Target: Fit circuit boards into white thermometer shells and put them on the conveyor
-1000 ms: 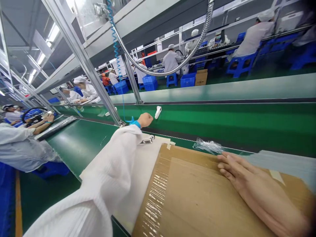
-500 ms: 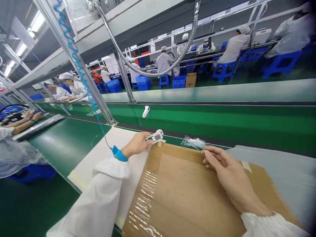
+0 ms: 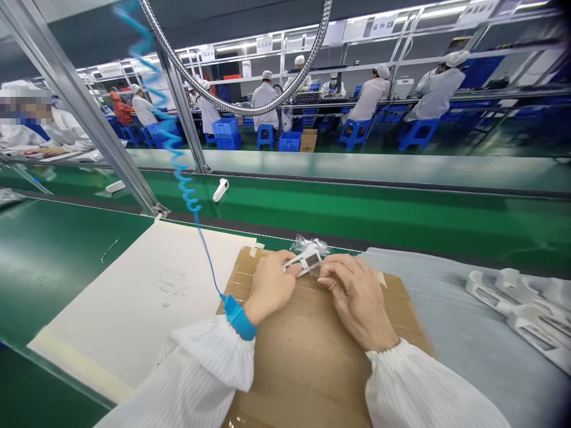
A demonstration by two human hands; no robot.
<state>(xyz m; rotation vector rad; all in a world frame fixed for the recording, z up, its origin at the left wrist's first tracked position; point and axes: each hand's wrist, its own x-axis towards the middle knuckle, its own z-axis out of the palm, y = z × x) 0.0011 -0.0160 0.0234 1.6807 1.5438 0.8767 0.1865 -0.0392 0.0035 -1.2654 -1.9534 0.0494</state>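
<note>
White plastic formed the small framed part (image 3: 304, 264) that I saw through the head camera, at the centre of the frame, over the upper end of a brown cardboard sheet (image 3: 307, 351). I watched the left hand (image 3: 273, 285) pinch its left end, closed between thumb and fingers. The right hand (image 3: 357, 300) had its fingers half curled at the part's right end; from where I sat I couldn't tell whether it gripped anything. Crumpled clear film (image 3: 310, 243) lay just beyond the part. On the left wrist I made out a blue strap (image 3: 239, 318) (its coiled cord (image 3: 181, 172) ran up to the upper left of the frame). A white sheet of paper (image 3: 120, 297) lay left of the cardboard, and at the right edge several white frames (image 3: 517, 318) rested on a pale grey sheet (image 3: 441, 333). Another white piece (image 3: 220, 190) sat on the green belt (image 3: 357, 214), left of centre.
</note>
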